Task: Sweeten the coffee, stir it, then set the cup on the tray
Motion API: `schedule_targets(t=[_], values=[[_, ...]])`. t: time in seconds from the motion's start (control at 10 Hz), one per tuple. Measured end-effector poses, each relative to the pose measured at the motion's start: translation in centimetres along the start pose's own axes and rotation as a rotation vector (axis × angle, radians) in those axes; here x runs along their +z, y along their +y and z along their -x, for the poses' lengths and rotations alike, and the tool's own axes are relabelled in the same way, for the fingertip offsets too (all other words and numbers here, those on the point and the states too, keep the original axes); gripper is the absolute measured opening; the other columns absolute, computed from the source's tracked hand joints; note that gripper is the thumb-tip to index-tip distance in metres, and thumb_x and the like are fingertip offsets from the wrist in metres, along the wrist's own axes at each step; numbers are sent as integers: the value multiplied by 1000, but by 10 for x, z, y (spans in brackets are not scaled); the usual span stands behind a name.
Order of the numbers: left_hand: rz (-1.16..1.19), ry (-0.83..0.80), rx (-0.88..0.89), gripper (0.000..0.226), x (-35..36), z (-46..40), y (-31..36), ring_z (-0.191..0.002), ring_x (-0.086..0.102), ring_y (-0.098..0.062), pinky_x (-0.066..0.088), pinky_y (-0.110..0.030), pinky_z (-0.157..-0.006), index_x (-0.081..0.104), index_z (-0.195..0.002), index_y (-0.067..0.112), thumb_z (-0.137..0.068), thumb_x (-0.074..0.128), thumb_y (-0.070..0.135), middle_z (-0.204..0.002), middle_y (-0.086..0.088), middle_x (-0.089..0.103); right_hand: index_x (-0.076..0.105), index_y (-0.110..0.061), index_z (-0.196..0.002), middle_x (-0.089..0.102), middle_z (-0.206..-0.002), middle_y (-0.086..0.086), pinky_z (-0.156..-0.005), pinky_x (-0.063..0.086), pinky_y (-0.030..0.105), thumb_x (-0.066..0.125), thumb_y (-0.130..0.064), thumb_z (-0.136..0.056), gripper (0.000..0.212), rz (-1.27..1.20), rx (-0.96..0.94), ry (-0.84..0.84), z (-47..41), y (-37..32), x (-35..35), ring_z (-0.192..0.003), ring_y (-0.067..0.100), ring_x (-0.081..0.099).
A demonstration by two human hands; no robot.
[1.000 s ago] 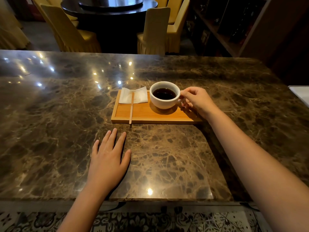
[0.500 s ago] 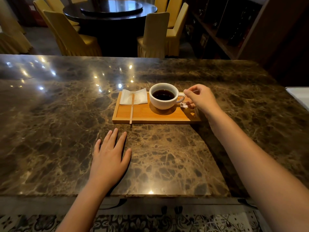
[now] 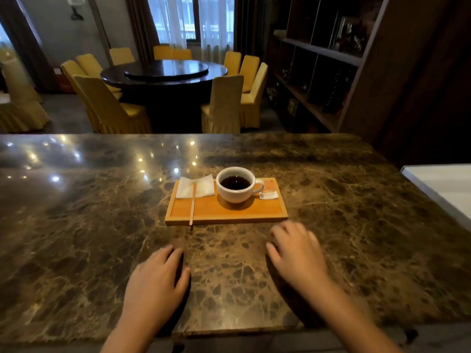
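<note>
A white cup (image 3: 235, 193) of dark coffee stands on the wooden tray (image 3: 270, 212), its handle turned right. Left of the cup lies a white napkin (image 3: 204, 188), and a thin wooden stirrer (image 3: 193, 207) lies across it, reaching past the tray's front edge. A small torn sugar packet (image 3: 268, 193) rests by the handle. My left hand (image 3: 155, 284) lies flat on the marble table (image 3: 76, 225), fingers apart, holding nothing. My right hand (image 3: 297, 250) hovers low over the table just in front of the tray's right corner, blurred, fingers spread and empty.
A white surface (image 3: 443, 187) borders the table at the right. Beyond the far edge stand a round dark dining table (image 3: 165, 72) with yellow-covered chairs (image 3: 224, 103) and a dark shelf unit (image 3: 318, 72) at the right.
My right hand has let go of the cup handle and drawn back toward me, off the tray. The view has tilted up. The left hand stays flat on the table.
</note>
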State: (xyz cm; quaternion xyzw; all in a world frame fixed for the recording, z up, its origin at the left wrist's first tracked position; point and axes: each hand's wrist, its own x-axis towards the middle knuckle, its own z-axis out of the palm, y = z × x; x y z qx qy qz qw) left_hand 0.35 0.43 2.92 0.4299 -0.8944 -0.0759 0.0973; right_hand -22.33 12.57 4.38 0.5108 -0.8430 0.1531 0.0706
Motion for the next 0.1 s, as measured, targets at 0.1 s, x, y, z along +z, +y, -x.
schedule_targets(t=[0.1], values=[[-1,54,42,54,4,15,1,-129,41,-8,39,-30,-105,40,-135,30,-88,32,54,-145,5,41,58,-28,-110,58,-115,-4,-92,43,34,58,-41,-83,30,21,-9,-37,34,-1,-3,-109,16,53]])
